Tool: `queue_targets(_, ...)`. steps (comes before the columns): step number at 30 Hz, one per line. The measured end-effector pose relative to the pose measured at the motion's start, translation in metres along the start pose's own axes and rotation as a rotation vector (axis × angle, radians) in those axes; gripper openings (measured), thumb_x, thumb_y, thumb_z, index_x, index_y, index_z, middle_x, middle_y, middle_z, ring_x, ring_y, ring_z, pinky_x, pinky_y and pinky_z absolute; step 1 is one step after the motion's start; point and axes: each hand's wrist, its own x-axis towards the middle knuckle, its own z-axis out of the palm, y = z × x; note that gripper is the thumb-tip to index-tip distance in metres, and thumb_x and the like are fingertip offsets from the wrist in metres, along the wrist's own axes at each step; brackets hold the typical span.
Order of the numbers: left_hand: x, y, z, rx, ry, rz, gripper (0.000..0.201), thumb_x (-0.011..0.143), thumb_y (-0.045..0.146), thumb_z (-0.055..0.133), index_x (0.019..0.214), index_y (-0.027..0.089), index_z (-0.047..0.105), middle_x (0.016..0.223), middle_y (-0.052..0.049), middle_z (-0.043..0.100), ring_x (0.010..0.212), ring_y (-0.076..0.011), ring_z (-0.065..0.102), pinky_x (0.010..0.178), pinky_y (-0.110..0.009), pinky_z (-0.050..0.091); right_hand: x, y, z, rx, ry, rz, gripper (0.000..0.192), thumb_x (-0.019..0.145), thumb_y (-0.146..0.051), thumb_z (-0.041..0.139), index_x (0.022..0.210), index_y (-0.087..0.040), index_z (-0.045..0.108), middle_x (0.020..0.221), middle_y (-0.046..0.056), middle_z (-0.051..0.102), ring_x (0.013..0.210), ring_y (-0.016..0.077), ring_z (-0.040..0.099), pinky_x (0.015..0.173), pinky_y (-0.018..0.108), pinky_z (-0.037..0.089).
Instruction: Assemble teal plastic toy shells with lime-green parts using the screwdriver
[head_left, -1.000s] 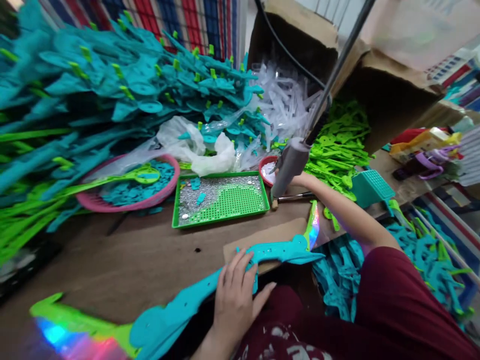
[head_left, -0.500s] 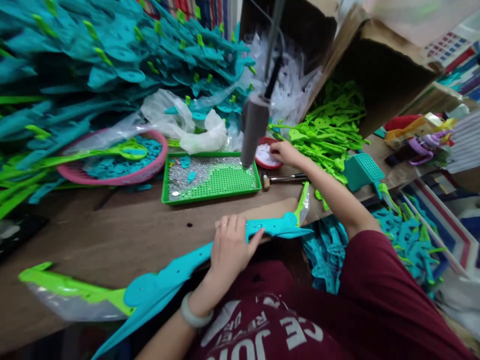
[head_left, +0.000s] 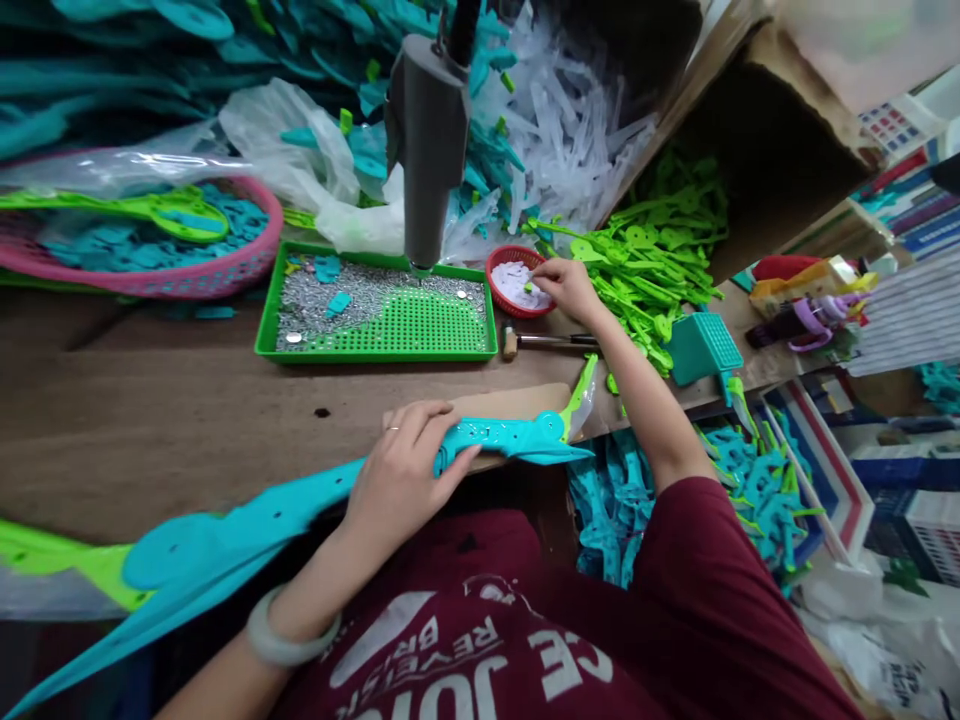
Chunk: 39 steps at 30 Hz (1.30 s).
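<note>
My left hand (head_left: 405, 475) is wrapped around a long turquoise plastic part (head_left: 300, 510) with bright green end pieces, holding it at the table's front edge. A clear or whitish piece is fitted along each green end. My right hand (head_left: 568, 288) reaches to a small red basket (head_left: 523, 254) of flat white pieces (head_left: 514, 285). Its thumb and fingers are pinched together at the basket's right side; what lies between the fingertips is too small to make out. Beneath the turquoise part is a strip of brown cardboard (head_left: 517, 400).
A grey electric screwdriver (head_left: 431, 150) hangs over a green tray (head_left: 375, 353) of small metal screws. Beside the red basket lies a hammer (head_left: 555, 341). A pink basket (head_left: 247, 275) stands left; green parts (head_left: 637, 270) and a turquoise box (head_left: 701, 348) are at the right.
The view has shifted, so the table things appear farther left and the screwdriver larger. My right hand stays at the red basket, and my left hand still holds the turquoise part.
</note>
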Motion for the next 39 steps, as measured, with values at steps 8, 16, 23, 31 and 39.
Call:
queue_targets(8,0.000,0.001,0.001,0.020,0.007,-0.015,0.021,0.099,0.033,0.054,0.106,0.015,0.063,0.104,-0.012,0.070,0.099,-0.0286,0.067,0.084,-0.041,0.054,-0.016,-0.021,-0.016,0.390,0.119,0.197,0.012,0.076,-0.018,0.058,0.066,-0.020,0.051,0.060,-0.003,0.061,0.053,0.0112,0.055,0.055,0.025,0.044)
queue_targets(16,-0.001,0.012,-0.004,-0.145,0.113,-0.041,0.022,0.095,0.021,0.062,0.117,0.018,0.061,0.109,-0.010,0.071,0.099,-0.0233,0.069,0.086,-0.036,0.056,-0.127,-0.143,0.003,0.007,-0.548,-0.232,0.010,0.089,-0.016,0.055,0.081,-0.019,0.059,0.074,0.003,0.064,0.064,0.0135,0.054,0.059,0.027,0.042)
queue_targets(23,0.017,0.013,-0.018,-0.351,0.141,-0.168,0.012,0.097,0.012,0.057,0.098,0.024,0.059,0.092,0.001,0.072,0.083,-0.0147,0.071,0.079,-0.028,0.058,-0.131,-0.174,0.024,0.076,-0.470,-0.231,0.011,0.099,-0.019,0.044,0.096,-0.021,0.055,0.095,0.009,0.063,0.083,0.0196,0.059,0.072,0.032,0.051)
queue_targets(31,0.009,0.009,-0.021,-0.071,0.051,-0.072,0.032,0.099,0.025,0.059,0.129,0.015,0.054,0.124,-0.014,0.069,0.112,-0.0274,0.068,0.089,-0.040,0.057,-0.132,-0.136,0.010,0.456,-0.389,-0.214,0.012,0.100,-0.020,0.053,0.099,-0.019,0.065,0.093,0.006,0.067,0.091,0.0160,0.064,0.082,0.030,0.054)
queue_targets(39,-0.014,0.003,-0.006,0.083,-0.024,-0.038,0.025,0.100,0.032,0.054,0.113,0.013,0.064,0.117,-0.016,0.071,0.101,-0.0301,0.069,0.084,-0.043,0.055,-0.137,-0.096,0.018,0.517,-0.517,-0.328,0.015,0.097,-0.026,0.060,0.096,-0.017,0.072,0.110,0.012,0.069,0.107,0.0188,0.066,0.095,0.038,0.054)
